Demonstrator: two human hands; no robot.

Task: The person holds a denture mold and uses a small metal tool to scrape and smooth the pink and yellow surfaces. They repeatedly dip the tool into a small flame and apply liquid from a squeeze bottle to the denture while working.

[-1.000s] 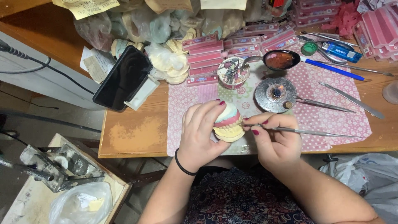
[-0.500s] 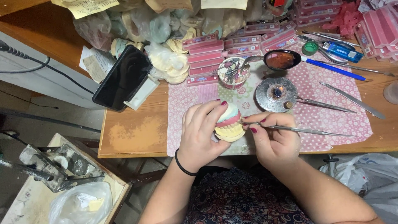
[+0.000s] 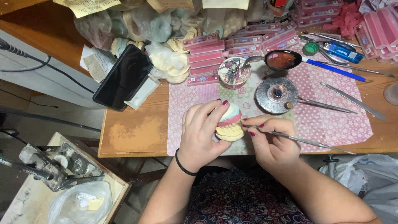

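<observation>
Left hand clamped around a dental cast, fingers curled over its top and far side, thumb low on the near side; black band on that wrist. Cast cream and pale, with a pink wax band across the middle, held just above the near edge of the table, between both hands. Right hand just right of the cast, fingers pinched together on a thin metal tool; tool tip at the cast's right side, shaft running out to the right past the hand. Whether the tip actually touches the wax: cannot tell.

Under both hands, a pink patterned mat. Just beyond the right hand, a round metal burner with a small flame at its centre. Beyond that, a spoon holding dark melted stuff, on a blue handle. Beyond the left hand, a small cup full of instruments, backed by stacked pink boxes. Far right of the right hand, more metal tools lying on the mat. Left of the left hand and further back, a black phone propped on a white stand. Behind all, plastic bags of plaster casts.
</observation>
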